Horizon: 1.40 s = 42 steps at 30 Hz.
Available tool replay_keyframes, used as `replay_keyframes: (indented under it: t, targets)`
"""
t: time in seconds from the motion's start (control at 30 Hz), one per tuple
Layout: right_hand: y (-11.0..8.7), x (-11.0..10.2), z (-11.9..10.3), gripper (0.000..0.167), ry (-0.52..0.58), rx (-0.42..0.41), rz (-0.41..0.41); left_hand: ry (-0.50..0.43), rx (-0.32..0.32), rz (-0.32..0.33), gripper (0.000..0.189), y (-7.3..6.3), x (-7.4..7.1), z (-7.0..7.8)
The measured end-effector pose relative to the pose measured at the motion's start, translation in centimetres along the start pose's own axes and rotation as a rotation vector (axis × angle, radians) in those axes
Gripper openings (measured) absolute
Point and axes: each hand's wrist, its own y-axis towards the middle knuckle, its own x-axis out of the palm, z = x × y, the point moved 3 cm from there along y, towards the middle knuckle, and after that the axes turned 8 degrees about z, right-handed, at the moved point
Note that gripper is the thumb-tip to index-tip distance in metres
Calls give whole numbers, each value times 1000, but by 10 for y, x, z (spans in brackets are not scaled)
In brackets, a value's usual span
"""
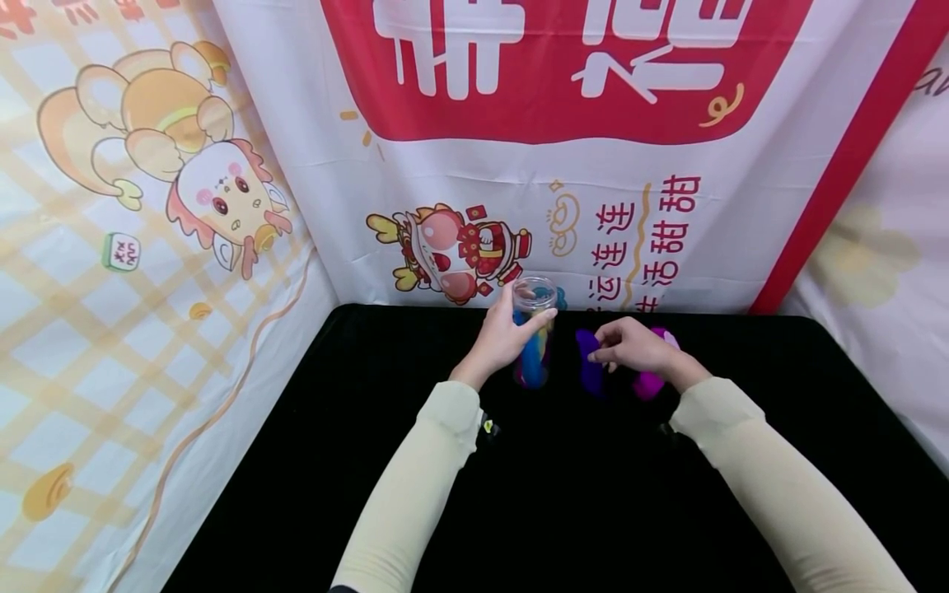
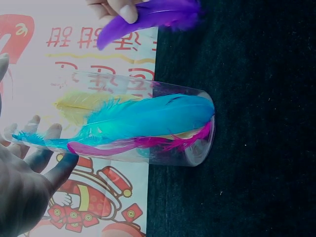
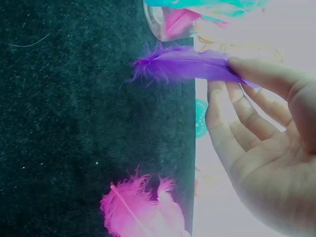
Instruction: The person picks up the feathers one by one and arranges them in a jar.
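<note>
My left hand [image 1: 498, 336] grips a clear, open-topped jar [image 1: 535, 303] near its rim, standing at the back of the black table. Inside the jar lie a blue feather [image 2: 148, 117], a yellow feather [image 2: 74, 104] and a magenta feather [image 2: 111, 148]. To the right of the jar, my right hand [image 1: 636, 346] pinches a purple feather [image 3: 182, 64] between thumb and fingers near one end. That feather is outside the jar, its fluffy end pointing down. Pink feathers [image 3: 131, 207] rest on the table beside my right hand, which partly hides them in the head view.
Black cloth covers the table [image 1: 578, 494]. A white printed curtain [image 1: 460, 173] rises right behind its back edge, and another patterned curtain [image 1: 148, 329] hangs at the left. A small teal round thing [image 3: 200, 118] shows at the back, its kind unclear.
</note>
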Motion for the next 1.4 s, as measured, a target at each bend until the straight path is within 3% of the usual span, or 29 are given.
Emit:
replay_keyframes:
  t: [0.47,0.97,1.2,1.4]
  targets:
    - [4,-8,-8,18,-10,35,52,-4,3,-11,85,0,0,-1]
    - [2,-13,-27,28,13,-41,122,9,16,-10,85,3,-1,0]
    - [4,-15,-32,19,7,-54,150,8,7,-11,86,3,0,-2]
    - [2,-18,-40,23,11,-45,161,3,4,-13,86,4,0,-2]
